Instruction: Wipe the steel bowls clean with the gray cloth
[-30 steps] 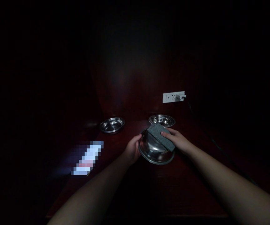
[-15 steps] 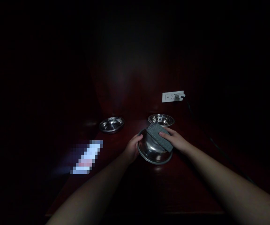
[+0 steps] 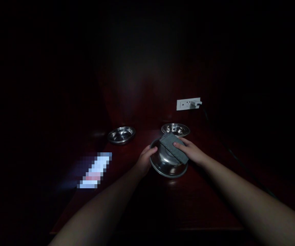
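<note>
Bowl is in our left hand, thumb on its side, over the middle of the table. Our right hand pinches the grey pad and puts it on the bowl, thumb on top. One dish is near the far left corner, and another plate is by the far edge. A bright screen lies by the left edge, too blurry for us to read.

Bare left hand, bare right hand, forearms
</note>
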The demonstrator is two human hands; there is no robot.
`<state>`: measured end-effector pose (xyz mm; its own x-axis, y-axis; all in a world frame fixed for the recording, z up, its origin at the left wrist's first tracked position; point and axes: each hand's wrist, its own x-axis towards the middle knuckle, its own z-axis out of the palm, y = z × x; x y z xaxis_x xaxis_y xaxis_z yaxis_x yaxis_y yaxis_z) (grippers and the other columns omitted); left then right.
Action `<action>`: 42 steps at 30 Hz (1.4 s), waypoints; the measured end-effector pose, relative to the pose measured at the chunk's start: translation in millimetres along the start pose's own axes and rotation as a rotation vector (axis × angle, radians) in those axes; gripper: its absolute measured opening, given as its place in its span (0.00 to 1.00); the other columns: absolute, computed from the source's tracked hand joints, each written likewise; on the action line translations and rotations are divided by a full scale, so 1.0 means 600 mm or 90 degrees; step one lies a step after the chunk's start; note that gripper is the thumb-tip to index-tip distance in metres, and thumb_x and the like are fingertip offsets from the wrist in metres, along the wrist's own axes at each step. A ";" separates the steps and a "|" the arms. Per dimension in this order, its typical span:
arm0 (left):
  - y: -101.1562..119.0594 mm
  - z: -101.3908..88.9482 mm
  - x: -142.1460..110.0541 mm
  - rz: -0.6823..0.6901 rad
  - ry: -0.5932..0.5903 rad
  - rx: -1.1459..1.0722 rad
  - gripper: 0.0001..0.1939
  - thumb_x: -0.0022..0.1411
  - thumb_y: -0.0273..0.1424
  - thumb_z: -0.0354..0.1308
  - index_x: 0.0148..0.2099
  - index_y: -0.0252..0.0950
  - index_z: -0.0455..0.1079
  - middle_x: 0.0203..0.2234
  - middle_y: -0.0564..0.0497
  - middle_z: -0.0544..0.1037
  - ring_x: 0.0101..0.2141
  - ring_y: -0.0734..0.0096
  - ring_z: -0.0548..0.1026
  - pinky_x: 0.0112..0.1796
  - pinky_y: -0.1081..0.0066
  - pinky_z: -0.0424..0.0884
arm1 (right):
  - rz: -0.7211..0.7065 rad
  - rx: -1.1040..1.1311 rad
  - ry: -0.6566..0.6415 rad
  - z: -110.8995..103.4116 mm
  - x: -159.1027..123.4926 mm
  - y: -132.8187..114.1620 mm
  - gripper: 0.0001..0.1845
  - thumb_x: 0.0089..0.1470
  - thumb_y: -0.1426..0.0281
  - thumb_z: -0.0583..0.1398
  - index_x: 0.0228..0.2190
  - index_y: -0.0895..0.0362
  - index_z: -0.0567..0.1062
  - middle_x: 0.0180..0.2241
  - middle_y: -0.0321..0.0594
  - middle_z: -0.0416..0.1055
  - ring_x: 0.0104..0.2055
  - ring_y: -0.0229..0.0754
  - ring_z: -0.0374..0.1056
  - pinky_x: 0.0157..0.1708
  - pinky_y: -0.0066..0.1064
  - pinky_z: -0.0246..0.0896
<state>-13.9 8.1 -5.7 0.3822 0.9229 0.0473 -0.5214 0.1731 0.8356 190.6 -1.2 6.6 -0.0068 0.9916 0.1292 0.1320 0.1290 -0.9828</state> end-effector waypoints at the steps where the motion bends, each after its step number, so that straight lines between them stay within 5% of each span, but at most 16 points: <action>1: 0.000 0.001 0.000 0.000 0.003 0.000 0.17 0.48 0.31 0.64 0.42 0.31 0.72 0.34 0.45 0.79 0.37 0.60 0.76 0.45 0.62 0.67 | 0.000 0.000 0.000 0.000 -0.001 -0.001 0.23 0.47 0.59 0.63 0.45 0.55 0.72 0.41 0.43 0.75 0.42 0.47 0.71 0.45 0.41 0.64; 17: -0.005 -0.005 0.004 0.036 -0.008 0.040 0.21 0.47 0.31 0.65 0.45 0.33 0.72 0.37 0.46 0.78 0.40 0.62 0.75 0.48 0.61 0.64 | -0.049 -0.037 0.025 0.004 -0.006 -0.009 0.24 0.46 0.59 0.63 0.45 0.57 0.72 0.41 0.44 0.75 0.40 0.46 0.71 0.42 0.40 0.66; 28: 0.023 0.014 -0.013 0.053 -0.049 -0.008 0.19 0.52 0.29 0.61 0.47 0.31 0.69 0.41 0.42 0.76 0.40 0.62 0.75 0.46 0.61 0.68 | -0.122 -0.020 0.125 -0.001 -0.002 -0.024 0.26 0.44 0.56 0.63 0.44 0.57 0.72 0.40 0.44 0.75 0.41 0.48 0.71 0.42 0.40 0.66; 35: 0.011 0.026 -0.031 0.060 -0.136 0.074 0.34 0.47 0.27 0.66 0.57 0.39 0.60 0.46 0.44 0.74 0.44 0.57 0.74 0.41 0.61 0.71 | -0.217 -0.028 0.162 0.003 -0.001 -0.020 0.28 0.44 0.55 0.63 0.45 0.57 0.70 0.43 0.44 0.72 0.44 0.48 0.69 0.45 0.40 0.64; 42: 0.008 0.022 -0.023 0.090 -0.119 0.079 0.37 0.44 0.28 0.68 0.56 0.37 0.59 0.47 0.42 0.74 0.48 0.53 0.72 0.46 0.57 0.67 | -0.194 -0.054 0.144 0.006 -0.003 -0.017 0.28 0.46 0.55 0.62 0.46 0.56 0.67 0.43 0.44 0.71 0.44 0.47 0.68 0.46 0.39 0.63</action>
<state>-11.8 -8.6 4.6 0.4522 0.8535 0.2590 -0.4869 -0.0071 0.8734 185.7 -4.0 15.8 0.1583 0.8794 0.4490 0.2397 0.4069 -0.8815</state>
